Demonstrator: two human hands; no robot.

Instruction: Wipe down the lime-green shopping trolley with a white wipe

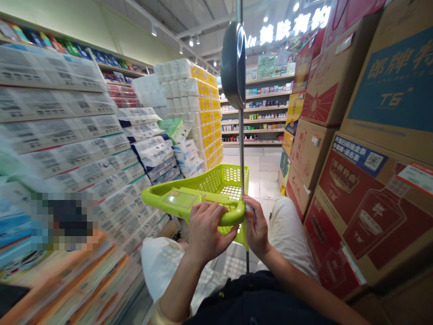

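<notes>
My left hand (204, 232) lies over the rim of a lime-green plastic shopping cart's handle (179, 198), its fingers curled on the top. My right hand (256, 225) wraps the same handle's right end (235, 216), close beside a thin metal pole (241, 149). The pole rises from the cart and carries a round grey disc (233, 65) at its top. The cart's mesh basket (219, 180) points forward, and its lower part is hidden behind my hands and the handle.
Stacked tissue packs (61, 135) form a tall wall close on the left, with yellow-banded paper rolls (192, 104) ahead. Printed cardboard cartons (372, 180) rise close on the right. A tiled aisle (260, 176) runs forward to store shelves (257, 108).
</notes>
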